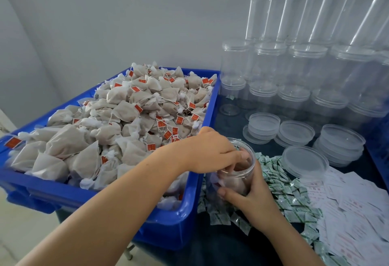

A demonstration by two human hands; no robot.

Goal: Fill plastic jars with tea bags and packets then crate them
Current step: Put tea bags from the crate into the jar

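- While my right hand (255, 197) wraps round the clear plastic jar (235, 173) to steady it on the dark table (231, 244), thumb across its front, my left hand (212, 152) reaches over from the crate side and dips its fingers into the open mouth.
- Left fingers curl down inside the rim; they look to be pushing or dropping tea bags in, but I cannot tell whether they hold one right now.
- Brownish shapes show through the jar wall, so I judge it partly filled, with room left.
- Jar sits just beside the big blue plastic crate (185, 219), and that is deliberate: the heap of beige mesh tea bags with orange tags (117, 122) is a short reach away.
- Under and around the jar lies a spread of small green-and-white packets (282, 192), ready for the next step, with white paper slips (357, 219) further right.
- Loose clear round lids (303, 160) wait in low stacks behind, and empty clear jars (294, 69) stand piled against the wall.
- Next, I reckon: more bags, then packets, then a lid.
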